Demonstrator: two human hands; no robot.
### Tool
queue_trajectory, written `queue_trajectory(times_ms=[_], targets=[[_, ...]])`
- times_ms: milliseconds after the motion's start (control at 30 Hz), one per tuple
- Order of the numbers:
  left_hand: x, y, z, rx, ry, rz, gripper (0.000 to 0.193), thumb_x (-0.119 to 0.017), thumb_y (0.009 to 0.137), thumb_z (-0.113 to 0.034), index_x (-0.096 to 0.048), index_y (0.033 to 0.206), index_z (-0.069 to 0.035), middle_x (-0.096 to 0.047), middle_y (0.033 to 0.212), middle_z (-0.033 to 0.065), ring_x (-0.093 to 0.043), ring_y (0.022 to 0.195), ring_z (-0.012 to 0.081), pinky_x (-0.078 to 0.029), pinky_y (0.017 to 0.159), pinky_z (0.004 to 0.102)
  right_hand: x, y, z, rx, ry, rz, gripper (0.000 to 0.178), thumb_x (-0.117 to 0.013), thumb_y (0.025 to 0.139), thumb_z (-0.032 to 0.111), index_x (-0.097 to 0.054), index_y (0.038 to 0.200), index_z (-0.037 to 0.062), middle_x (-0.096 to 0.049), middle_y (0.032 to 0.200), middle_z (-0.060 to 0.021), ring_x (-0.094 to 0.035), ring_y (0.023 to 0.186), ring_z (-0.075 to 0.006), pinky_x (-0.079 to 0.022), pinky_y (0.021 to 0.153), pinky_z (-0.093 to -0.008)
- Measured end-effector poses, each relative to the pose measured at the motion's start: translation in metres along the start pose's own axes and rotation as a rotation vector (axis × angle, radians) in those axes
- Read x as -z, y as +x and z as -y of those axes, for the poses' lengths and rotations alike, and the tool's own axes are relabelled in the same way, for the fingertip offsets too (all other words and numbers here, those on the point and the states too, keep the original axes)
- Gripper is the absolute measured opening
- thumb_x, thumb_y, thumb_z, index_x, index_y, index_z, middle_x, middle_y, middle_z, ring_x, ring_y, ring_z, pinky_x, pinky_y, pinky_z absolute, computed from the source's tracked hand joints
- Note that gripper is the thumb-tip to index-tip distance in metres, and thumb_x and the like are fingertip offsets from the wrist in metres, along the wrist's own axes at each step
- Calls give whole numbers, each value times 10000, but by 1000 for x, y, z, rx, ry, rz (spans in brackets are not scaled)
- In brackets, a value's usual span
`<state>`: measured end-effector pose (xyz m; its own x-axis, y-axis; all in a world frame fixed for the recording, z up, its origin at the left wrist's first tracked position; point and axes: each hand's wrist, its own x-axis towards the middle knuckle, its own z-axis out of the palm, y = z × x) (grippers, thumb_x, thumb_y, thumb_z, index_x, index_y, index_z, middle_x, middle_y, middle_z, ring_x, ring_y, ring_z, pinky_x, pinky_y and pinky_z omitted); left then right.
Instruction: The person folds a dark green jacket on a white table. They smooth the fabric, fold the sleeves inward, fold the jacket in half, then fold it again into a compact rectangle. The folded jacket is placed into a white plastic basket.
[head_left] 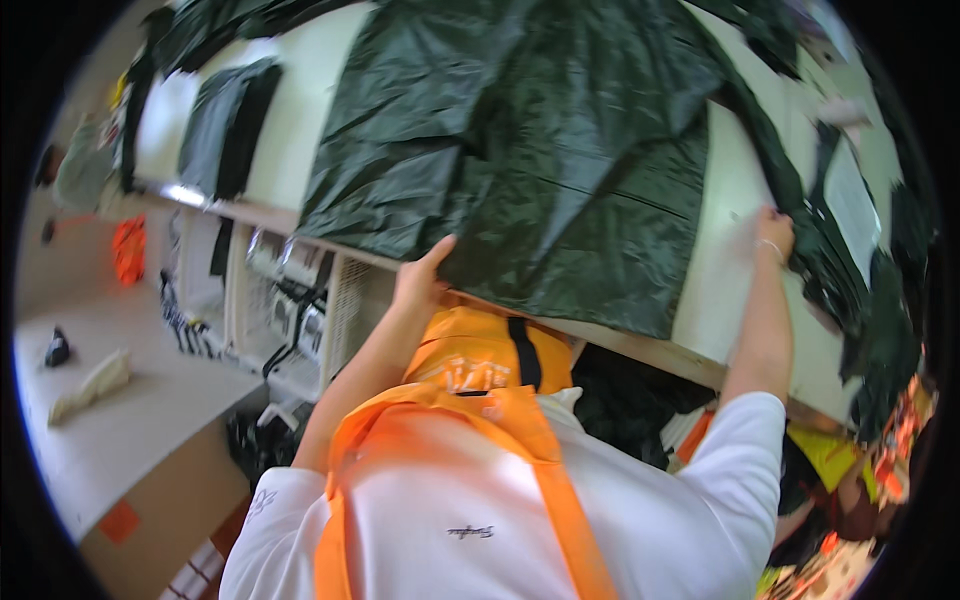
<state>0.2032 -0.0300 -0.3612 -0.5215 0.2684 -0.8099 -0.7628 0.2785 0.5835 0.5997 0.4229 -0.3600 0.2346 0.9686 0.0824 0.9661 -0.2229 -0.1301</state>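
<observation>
A dark green, shiny, creased jacket (560, 180) lies spread on a pale worktable (715, 300), its hem along the front edge. At the hem's left corner is my left hand (425, 275), closed on the fabric with the thumb on top and the fingers mostly hidden. To the right, my right hand (774, 238) is closed at the edge of the jacket's outstretched sleeve (755, 130). Its fingertips are partly hidden. An orange apron (555, 480) hangs over my white shirt.
Folded dark garments (230, 125) sit at the table's left. More dark green pieces (885, 320) and a white sheet (850, 210) lie at the right. Below are shelves with white baskets (345, 310). A person (85, 165) is at the far left; an orange item (129, 250) hangs nearby.
</observation>
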Motion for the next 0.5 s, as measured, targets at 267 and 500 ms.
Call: queue_trajectory(times_ms=[267, 500], targets=[[-40, -9, -9, 32, -438, 221, 359, -688, 800, -123, -561, 1077, 67, -611, 1072, 176, -585, 989, 271, -467, 858, 371, -39, 8, -33, 429, -47, 91, 313, -547, 815, 278, -580, 916, -16, -640, 798, -221, -639, 743, -355, -495, 671, -429], [-61, -35, -34, -51, -421, 147, 433, -732, 742, -37, -531, 1109, 73, -567, 1111, 178, -563, 989, 289, -464, 878, 390, 90, -178, 154, 374, 1115, 648, 299, -556, 935, 331, -618, 987, 43, -531, 665, 30, -457, 545, -43, -382, 496, -188]])
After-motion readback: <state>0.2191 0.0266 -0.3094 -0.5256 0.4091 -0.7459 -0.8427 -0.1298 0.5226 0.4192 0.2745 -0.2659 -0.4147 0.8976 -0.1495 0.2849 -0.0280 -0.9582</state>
